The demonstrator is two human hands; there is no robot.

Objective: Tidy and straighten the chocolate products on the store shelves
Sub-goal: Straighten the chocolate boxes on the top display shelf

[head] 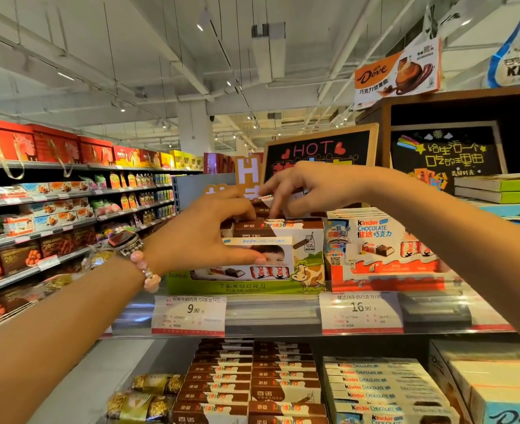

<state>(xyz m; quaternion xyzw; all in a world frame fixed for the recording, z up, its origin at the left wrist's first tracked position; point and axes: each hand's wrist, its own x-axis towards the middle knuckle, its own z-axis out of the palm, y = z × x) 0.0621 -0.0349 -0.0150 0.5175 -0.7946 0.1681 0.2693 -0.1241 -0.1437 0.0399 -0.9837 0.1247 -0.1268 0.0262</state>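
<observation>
On the upper shelf (271, 313) stands a green and white Bainuo display carton (307, 270) with brown and white chocolate boxes (252, 229) inside. A white Kinder box (271, 255) stands at its front. My left hand (203, 234) grips this Kinder box, thumb on its face and fingers over its top. My right hand (307, 188) reaches over the carton from the right and pinches the top edge of a small chocolate box (264, 199) at the back. That box is mostly hidden by my fingers.
A red and white Kinder Chocolate display carton (387, 249) stands to the right of the green one. Price tags (191, 313) hang on the shelf edge. The lower shelf holds rows of brown boxes (252, 381), Kinder boxes (384, 387) and gold-wrapped chocolates (148, 396). An aisle shelf (53, 209) runs along the left.
</observation>
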